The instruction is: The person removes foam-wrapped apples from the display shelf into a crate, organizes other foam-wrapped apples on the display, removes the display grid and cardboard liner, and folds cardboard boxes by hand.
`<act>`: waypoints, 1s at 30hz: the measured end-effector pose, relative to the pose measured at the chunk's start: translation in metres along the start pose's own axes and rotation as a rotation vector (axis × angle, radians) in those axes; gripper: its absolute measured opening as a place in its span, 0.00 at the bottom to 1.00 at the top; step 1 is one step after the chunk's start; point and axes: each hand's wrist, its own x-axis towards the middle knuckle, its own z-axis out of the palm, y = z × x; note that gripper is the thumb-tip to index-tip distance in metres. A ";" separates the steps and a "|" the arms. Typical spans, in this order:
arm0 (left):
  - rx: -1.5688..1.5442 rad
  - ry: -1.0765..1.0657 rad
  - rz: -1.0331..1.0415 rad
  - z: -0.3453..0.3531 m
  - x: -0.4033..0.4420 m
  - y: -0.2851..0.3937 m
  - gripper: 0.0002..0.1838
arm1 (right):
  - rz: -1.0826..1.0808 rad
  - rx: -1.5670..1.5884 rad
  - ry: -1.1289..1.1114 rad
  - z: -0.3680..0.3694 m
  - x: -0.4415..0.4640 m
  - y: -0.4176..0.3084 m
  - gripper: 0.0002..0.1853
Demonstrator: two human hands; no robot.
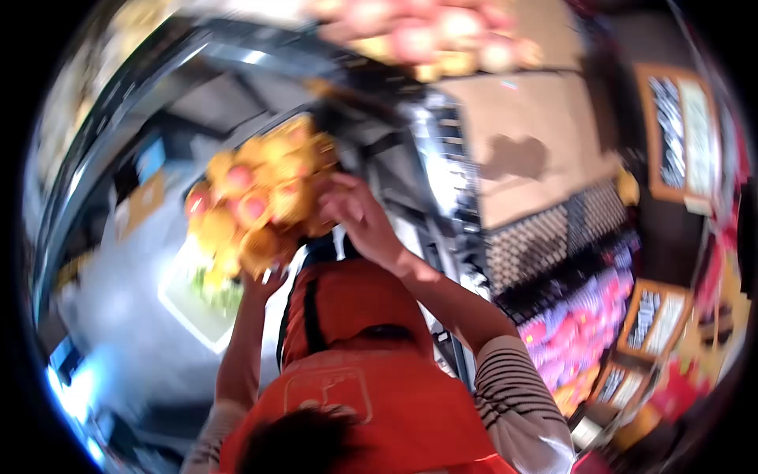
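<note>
A heap of round fruit in yellow foam nets (264, 182), with pinkish skin showing on several pieces, sits in front of me. Dark edges around it look like a crate, mostly hidden by the fruit. Against the near side of the heap is my left hand (267, 283), its fingers hidden under the fruit and blurred. At the heap's right side, my right hand (357, 215) has bent fingers spread apart, close to the netted fruit. Whether it touches a piece I cannot tell because of blur.
Below left, a pale box (209, 304) holds something green. On the right runs a display with brown cardboard (517, 146), a woven basket edge (533, 241), purple-pink packs (580, 320) and framed signs (681, 138). Pinkish fruit (442, 31) is piled at the far side.
</note>
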 end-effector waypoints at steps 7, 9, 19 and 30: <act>0.319 -0.342 -0.184 0.178 -0.145 -0.163 0.28 | -0.204 -0.411 0.650 -0.230 -0.067 -0.162 0.09; 0.381 -0.554 -0.329 0.223 -0.152 -0.195 0.27 | -0.300 -0.524 0.917 -0.330 -0.088 -0.161 0.07; 0.644 -0.723 0.007 0.340 -0.158 -0.254 0.21 | 0.233 -1.004 1.636 -0.656 -0.137 -0.160 0.53; 0.606 -0.432 0.206 0.301 -0.136 -0.238 0.17 | 0.414 -1.467 1.280 -0.788 -0.139 -0.132 0.41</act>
